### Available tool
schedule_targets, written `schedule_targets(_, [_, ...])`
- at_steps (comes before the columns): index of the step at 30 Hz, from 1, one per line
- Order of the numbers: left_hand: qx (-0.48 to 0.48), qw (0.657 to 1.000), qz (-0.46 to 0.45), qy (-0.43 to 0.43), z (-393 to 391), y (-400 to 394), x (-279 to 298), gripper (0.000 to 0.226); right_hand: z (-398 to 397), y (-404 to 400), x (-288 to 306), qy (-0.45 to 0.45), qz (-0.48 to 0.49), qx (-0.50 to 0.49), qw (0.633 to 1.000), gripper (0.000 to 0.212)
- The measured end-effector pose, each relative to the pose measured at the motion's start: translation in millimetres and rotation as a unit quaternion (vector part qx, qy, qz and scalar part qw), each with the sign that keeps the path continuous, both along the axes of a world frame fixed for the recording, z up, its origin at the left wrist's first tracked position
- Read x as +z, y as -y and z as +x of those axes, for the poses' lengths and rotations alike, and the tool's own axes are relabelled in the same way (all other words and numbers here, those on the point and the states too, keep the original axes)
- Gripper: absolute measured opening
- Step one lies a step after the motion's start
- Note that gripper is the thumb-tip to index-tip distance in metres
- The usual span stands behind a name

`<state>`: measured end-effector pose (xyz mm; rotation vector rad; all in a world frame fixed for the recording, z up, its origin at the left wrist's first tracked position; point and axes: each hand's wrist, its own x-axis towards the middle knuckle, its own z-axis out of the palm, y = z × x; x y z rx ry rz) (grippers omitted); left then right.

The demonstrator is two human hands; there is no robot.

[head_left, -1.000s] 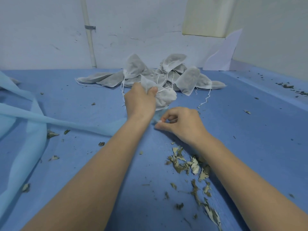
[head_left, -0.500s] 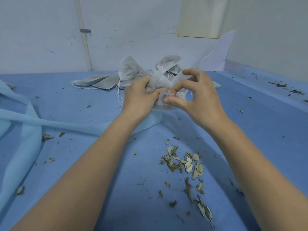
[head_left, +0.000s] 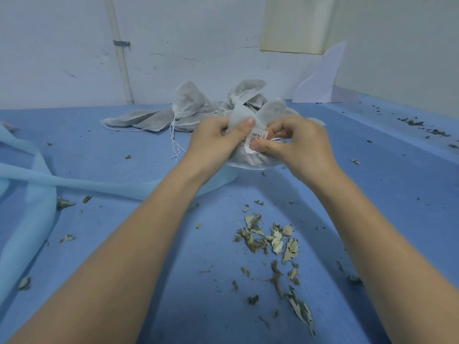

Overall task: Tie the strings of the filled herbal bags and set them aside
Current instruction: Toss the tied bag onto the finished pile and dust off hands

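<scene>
The blue surface [head_left: 99, 244] fills most of my view, running back to a pale wall with a white pipe [head_left: 120, 53] on the left and a lilac sheet of card [head_left: 323, 80] propped at the far right. A pale blue strip of cloth [head_left: 74, 184] trails in from the left toward the middle. At the far centre lies a heap of grey bags [head_left: 154, 120], their loose white strings [head_left: 173, 142] straggling toward me; I cannot tell from here which are tied. Near me, right of centre, dried leaves [head_left: 270, 242] are scattered. I hold the current bag [head_left: 248, 162] just in front of that heap, its rounded, filled bottom low over the surface, though I cannot tell whether it touches. My left hand [head_left: 216, 142] has a narrow grip bunched round the gathered neck, thumb pressed across the cloth. My right hand [head_left: 295, 145] pinches close beside it, thumb and fingers closed on a small white label [head_left: 255, 141] with a barcode, and what looks like a loop of string sits just behind those fingers. I judge this to be the tying step on this bag, not yet done. Next I would need to keep the neck choked shut, free the string ends from the label, pull a knot snug, then set the bag aside.
</scene>
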<state>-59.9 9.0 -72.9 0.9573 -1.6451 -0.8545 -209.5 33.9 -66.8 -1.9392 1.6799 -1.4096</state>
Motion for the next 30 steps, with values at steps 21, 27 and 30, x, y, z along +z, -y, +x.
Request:
schedule_targets(21, [0.043, 0.984, 0.119, -0.127, 14, -29, -1, 0.013, 25, -15, -18, 0.244, 0.035, 0.149, 0.958, 0.030])
schedule_targets(27, [0.168, 0.959, 0.132, -0.184, 32, -37, 3, 0.014, 65, -25, -23, 0.386, 0.095, 0.094, 0.913, 0.054])
schedule_targets(30, [0.202, 0.949, 0.144, -0.194, 44, -41, 7, 0.016, 86, -20, -16, 0.502, 0.115, 0.133, 0.847, 0.040])
